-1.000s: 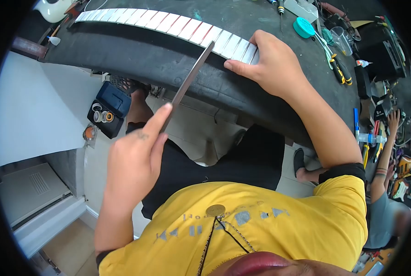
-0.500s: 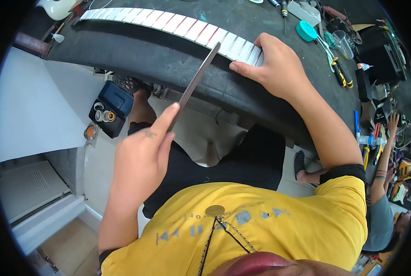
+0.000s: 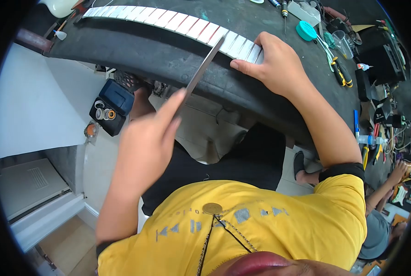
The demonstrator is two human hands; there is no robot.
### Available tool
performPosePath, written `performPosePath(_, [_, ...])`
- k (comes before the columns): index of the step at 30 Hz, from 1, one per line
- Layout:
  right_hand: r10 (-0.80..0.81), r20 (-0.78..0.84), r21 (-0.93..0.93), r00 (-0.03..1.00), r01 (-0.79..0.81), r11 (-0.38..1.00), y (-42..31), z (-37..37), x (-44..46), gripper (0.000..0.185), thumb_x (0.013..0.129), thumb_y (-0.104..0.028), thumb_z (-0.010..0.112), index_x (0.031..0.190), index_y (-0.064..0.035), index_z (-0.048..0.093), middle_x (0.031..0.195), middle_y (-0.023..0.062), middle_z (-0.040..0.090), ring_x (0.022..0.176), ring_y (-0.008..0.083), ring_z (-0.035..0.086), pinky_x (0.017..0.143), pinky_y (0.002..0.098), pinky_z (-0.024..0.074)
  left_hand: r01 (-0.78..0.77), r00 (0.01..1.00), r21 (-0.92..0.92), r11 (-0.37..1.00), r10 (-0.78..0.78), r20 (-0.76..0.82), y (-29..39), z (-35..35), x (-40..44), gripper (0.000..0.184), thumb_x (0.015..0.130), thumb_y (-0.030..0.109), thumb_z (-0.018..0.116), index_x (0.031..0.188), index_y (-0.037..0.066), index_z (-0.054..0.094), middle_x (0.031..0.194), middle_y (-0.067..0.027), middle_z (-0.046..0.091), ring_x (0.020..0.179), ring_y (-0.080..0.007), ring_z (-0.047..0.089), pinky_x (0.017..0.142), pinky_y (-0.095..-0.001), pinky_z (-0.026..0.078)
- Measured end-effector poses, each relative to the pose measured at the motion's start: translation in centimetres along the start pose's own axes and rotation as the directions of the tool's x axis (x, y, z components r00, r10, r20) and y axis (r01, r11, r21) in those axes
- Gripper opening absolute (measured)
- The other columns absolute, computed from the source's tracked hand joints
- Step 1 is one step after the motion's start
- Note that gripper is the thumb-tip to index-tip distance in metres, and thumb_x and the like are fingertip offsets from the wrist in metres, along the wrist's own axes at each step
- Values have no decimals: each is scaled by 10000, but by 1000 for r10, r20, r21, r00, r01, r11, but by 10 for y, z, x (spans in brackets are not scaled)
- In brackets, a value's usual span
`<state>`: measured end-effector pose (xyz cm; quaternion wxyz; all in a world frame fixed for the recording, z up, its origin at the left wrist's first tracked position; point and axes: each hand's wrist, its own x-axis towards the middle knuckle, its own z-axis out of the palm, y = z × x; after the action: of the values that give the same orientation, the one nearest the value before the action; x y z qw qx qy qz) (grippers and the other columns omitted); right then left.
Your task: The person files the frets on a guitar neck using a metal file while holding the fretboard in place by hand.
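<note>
My left hand [image 3: 148,142] is closed around a long, narrow metal file [image 3: 201,71], its index finger stretched along the tool. The file's far tip lies against the near edge of a guitar neck [image 3: 168,20], whose fingerboard is covered in white strips between the frets, some with red lines. At the right end of the neck, my right hand [image 3: 277,64] grips it, with the thumb on the near side and the fingers over the far side. What lies under that palm is hidden.
The neck rests on a dark workbench [image 3: 136,48]. On the right lie a turquoise round container [image 3: 306,31], a clear cup [image 3: 342,43], yellow-black pliers [image 3: 341,73] and a screwdriver [image 3: 284,11]. An open black case [image 3: 111,108] sits lower left. Another person [image 3: 380,230] works far right.
My left hand and the file have shifted slightly up and to the right along the neck. My right hand keeps its grip. The other person's arm has lowered.
</note>
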<state>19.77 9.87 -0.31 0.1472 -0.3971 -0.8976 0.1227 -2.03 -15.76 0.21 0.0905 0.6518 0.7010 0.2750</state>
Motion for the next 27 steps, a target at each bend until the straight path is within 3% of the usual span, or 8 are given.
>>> performPosePath(5, [18,9,-5,1000,-18,1000,-1,0,0,770,889,-635,906,1177,52,711,1158,240,760,1124,424,744,965,497,591,77,997,-29,997,-76,27,1,-22,-43,587,1018,15,768,1588,127,683,761,-178,670,685,-386,674,639,-449,527])
performPosePath(11, [22,7,-11,1000,-22,1000,-1,-1,1,760,889,-631,907,1164,50,708,1165,236,761,1124,425,743,965,497,592,76,996,-40,996,-73,58,3,-13,-14,589,1020,15,764,1591,137,680,767,-196,681,702,-411,691,665,-491,554])
performPosePath(15, [-4,-19,-25,1000,4,1000,2,1,1,747,886,-629,909,1139,43,702,1152,232,758,1114,428,742,952,499,592,-16,1000,37,999,16,11,11,3,36,489,1049,41,741,1533,101,705,934,-278,766,850,-498,734,772,-503,586])
performPosePath(16, [-16,-27,-25,1000,15,1000,1,2,1,744,885,-629,909,1133,40,700,1148,231,757,1111,429,742,948,500,592,33,999,53,998,-35,32,18,11,65,461,1055,62,737,1514,100,716,938,-289,765,883,-510,739,788,-530,588])
performPosePath(21, [-16,-21,1,1000,16,1000,3,0,0,744,885,-635,910,1116,38,694,1125,230,752,1096,431,740,934,508,589,-93,991,39,995,96,-90,5,51,141,389,1079,118,712,1467,130,745,930,-295,754,891,-525,720,815,-555,583])
performPosePath(24, [-21,-35,1,999,21,1000,5,3,1,747,884,-639,912,1112,38,693,1120,231,751,1089,430,739,934,507,589,24,999,23,999,-25,23,19,17,78,444,1062,106,712,1506,111,707,886,-244,777,856,-475,767,808,-572,624])
performPosePath(26, [-24,-26,5,999,25,1000,4,3,2,748,885,-640,911,1112,38,694,1120,232,751,1088,429,739,935,506,589,-79,996,53,995,82,-43,5,7,21,515,1041,73,740,1551,129,692,823,-229,747,795,-459,751,774,-553,619])
performPosePath(27, [-20,-22,5,1000,20,1000,2,2,2,747,886,-639,910,1113,39,694,1122,234,751,1089,429,739,935,505,589,-19,1000,20,1000,19,-11,3,0,-5,558,1031,68,755,1578,141,673,800,-218,736,764,-446,740,754,-543,613])
